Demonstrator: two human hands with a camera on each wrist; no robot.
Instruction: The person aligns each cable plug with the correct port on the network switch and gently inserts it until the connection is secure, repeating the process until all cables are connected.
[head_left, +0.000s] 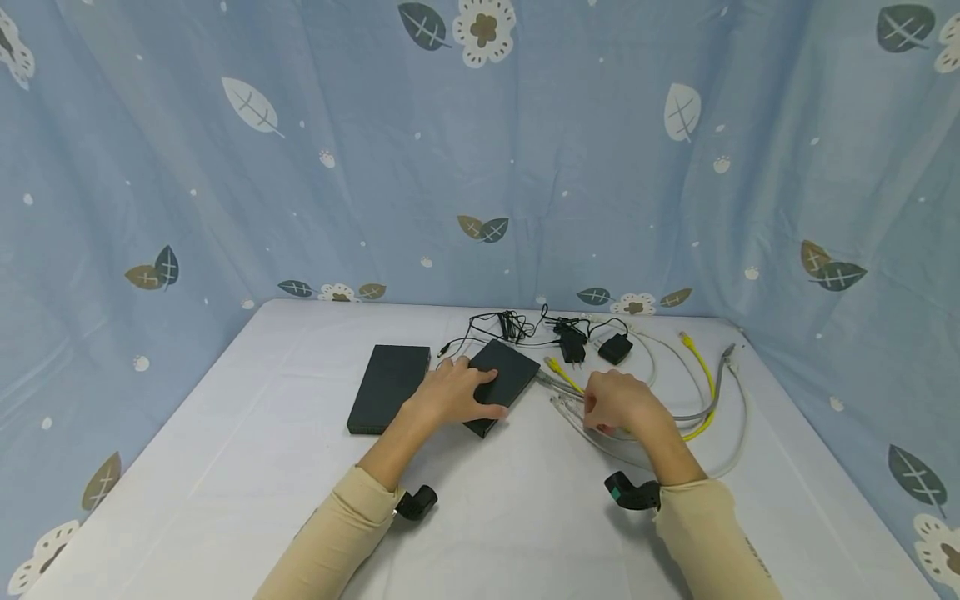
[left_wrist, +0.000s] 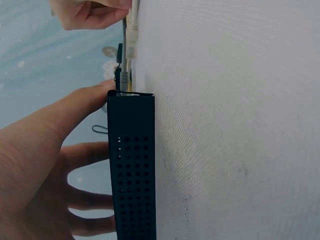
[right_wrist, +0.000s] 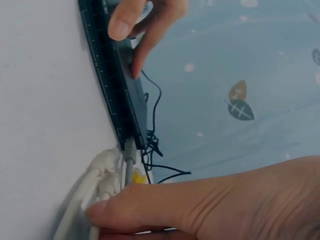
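A black network switch (head_left: 504,377) lies askew on the table. My left hand (head_left: 453,392) rests on its top with the fingers spread and the thumb stretched toward the near right edge. A row of ports runs along one side of the switch in the right wrist view. The plug of a grey network cable (right_wrist: 130,150) meets one end of that row. Right of the switch, my right hand (head_left: 618,400) pinches a white network cable (left_wrist: 132,30) just behind its plug, apart from the switch. Beside my right thumb lies another white plug (right_wrist: 105,161).
A second black box (head_left: 390,387) lies flat to the left. Behind are a bundled black cord (head_left: 513,325) and two black power adapters (head_left: 572,343), (head_left: 615,348). A yellow network cable (head_left: 705,367) and other grey and white cables loop to the right.
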